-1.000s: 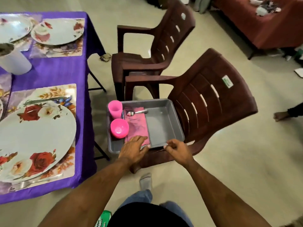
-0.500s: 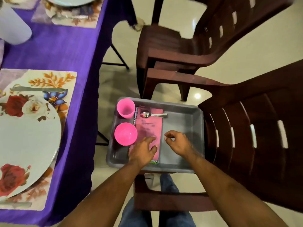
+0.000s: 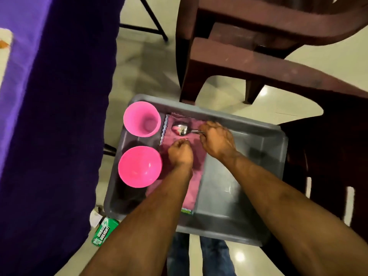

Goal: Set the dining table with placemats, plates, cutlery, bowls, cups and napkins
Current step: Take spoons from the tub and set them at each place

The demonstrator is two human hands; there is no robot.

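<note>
I see the grey tray [image 3: 258,134] carrying a pink cup [image 3: 141,118], pink bowl [image 3: 139,166], pink napkin [image 3: 196,172] and spoon [image 3: 180,129].

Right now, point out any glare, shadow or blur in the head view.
Head view: bright ceiling-light reflections glare on the floor; the spoon bowl glints; motion blur softens the purple tablecloth and the chair; the forearms shade the tray floor; wide-angle distortion bends the edges.
</note>
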